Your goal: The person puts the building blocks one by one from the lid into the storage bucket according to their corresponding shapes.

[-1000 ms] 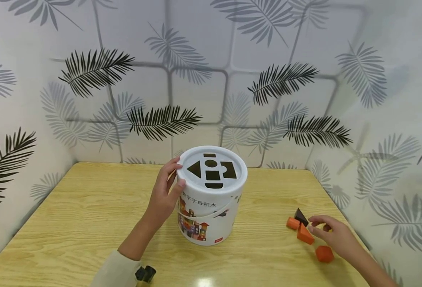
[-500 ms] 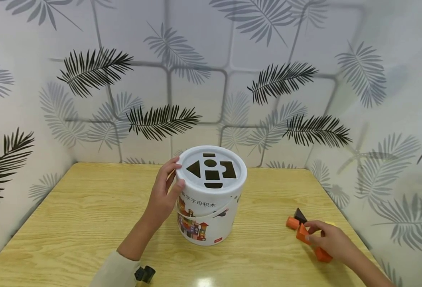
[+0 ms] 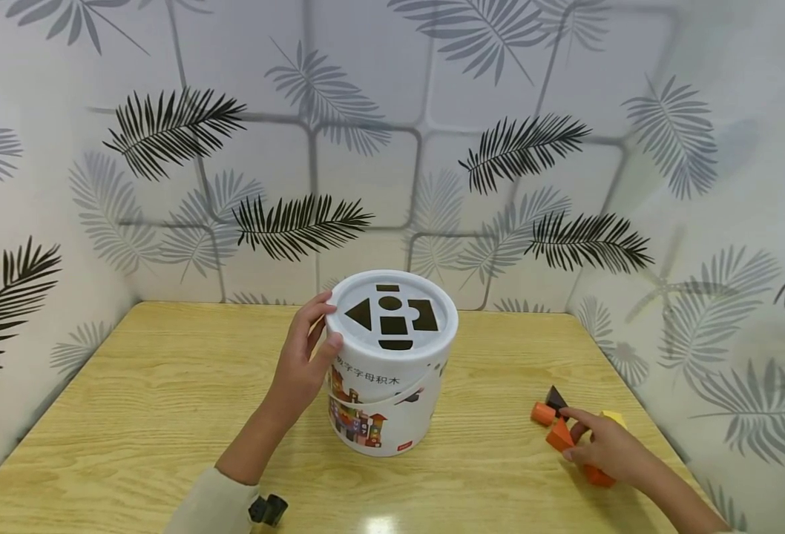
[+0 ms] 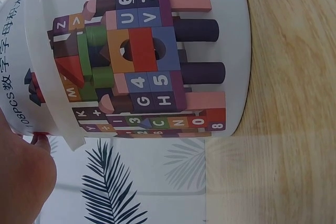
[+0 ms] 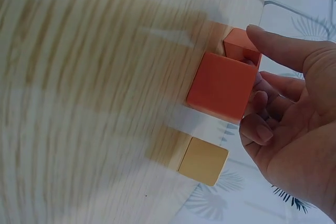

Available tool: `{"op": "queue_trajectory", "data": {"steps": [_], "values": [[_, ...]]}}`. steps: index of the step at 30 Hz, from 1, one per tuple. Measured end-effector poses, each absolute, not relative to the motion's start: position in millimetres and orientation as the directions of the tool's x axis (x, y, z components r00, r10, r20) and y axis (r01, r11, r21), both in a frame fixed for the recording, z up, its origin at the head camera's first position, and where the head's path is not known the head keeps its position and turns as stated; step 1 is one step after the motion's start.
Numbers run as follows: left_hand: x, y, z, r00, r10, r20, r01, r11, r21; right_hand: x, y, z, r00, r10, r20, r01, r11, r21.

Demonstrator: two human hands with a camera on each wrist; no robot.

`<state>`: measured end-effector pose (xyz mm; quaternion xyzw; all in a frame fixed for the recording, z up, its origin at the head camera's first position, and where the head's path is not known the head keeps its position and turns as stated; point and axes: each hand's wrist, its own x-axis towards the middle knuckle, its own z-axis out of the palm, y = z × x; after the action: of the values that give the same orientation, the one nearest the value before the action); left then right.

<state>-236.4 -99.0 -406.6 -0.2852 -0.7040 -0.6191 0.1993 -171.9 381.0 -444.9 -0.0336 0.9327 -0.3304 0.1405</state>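
In the head view, a white toy-block bucket [image 3: 415, 419] stands upright, its lid [image 3: 355, 343] pierced with shaped holes. My left hand [image 3: 304, 360] holds its upper left side at the rim, thumb in front. At the right, my right hand [image 3: 611, 449] pinches an orange triangular block [image 3: 557, 437] low over the table; the right wrist view shows the thumb on this block [image 5: 240, 45]. A red-orange block [image 3: 599, 477] sits under the hand, partly hidden. Beyond the fingertips lie a dark triangular block [image 3: 555, 399] and an orange cylinder [image 3: 542, 413].
A yellow block [image 3: 614, 419] shows partly behind my right hand. The wood-grain table [image 3: 185, 393] meets leaf-patterned walls [image 3: 379, 178] at the back and sides. A thin white handle [image 3: 379, 404] hangs across the bucket's front.
My right hand has moved from beside the dark block to the orange triangular block and taken it between thumb and fingers, turning it slightly. The yellow block has come into view. My left hand stays put.
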Motion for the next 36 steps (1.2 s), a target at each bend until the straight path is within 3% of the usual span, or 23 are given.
{"op": "queue_trajectory", "data": {"steps": [9, 28, 36], "values": [[-236.3, -99.3, -406.4, -0.756, 0.160, 0.635, 0.650, 0.065, 0.757, -174.2, 377.8, -444.4, -0.959, -0.133, -0.252, 0.047, 0.798, -0.600], [-235.9, -99.4, -406.7, -0.756, 0.162, 0.634, 0.649, 0.061, 0.758, -175.6, 381.8, -450.9, -0.964, -0.183, -0.191, -0.039, 0.813, -0.581], [-236.1, -99.3, -406.8, -0.757, 0.165, 0.633, 0.647, 0.051, 0.761, -170.1, 377.5, -445.3, -0.970, -0.180, -0.166, -0.037, 0.777, -0.628]]}}
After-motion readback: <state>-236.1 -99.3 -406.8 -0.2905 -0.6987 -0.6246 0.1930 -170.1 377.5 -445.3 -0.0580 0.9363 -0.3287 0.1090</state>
